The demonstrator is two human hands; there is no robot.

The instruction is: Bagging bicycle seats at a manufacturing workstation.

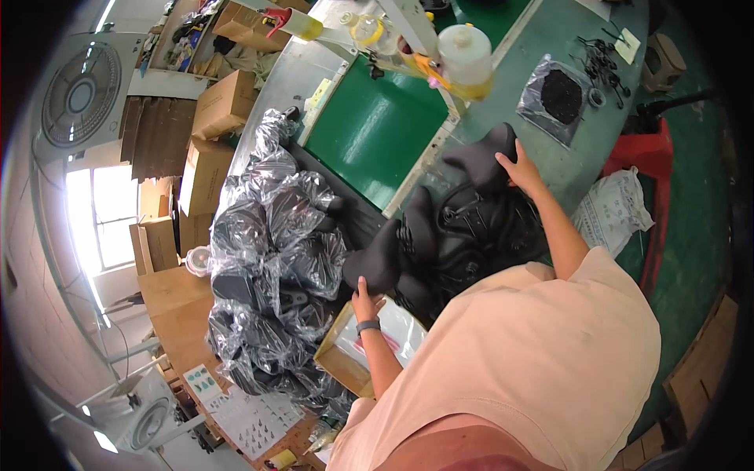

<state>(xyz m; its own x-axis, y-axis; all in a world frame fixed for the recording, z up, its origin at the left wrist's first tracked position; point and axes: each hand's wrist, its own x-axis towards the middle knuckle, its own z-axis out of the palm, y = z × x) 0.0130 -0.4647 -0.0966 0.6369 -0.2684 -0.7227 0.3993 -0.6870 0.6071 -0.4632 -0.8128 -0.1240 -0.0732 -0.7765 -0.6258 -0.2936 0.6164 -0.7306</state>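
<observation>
A black bicycle saddle is gripped by its wide end in my left hand, fingers closed on it. My right hand is closed on the edge of another black saddle, thumb on top and the other fingers partly hidden. Between and below them lies a heap of bare black saddles, some with rails and undersides showing. On my left rises a pile of saddles wrapped in clear plastic. An open cardboard box with clear plastic inside sits just under my left wrist.
A green conveyor belt crosses the metal table ahead. Above it hang bottles of yellowish liquid. At the far right lie a bag of small black parts and thin black pieces. A white sack stands by a red stool.
</observation>
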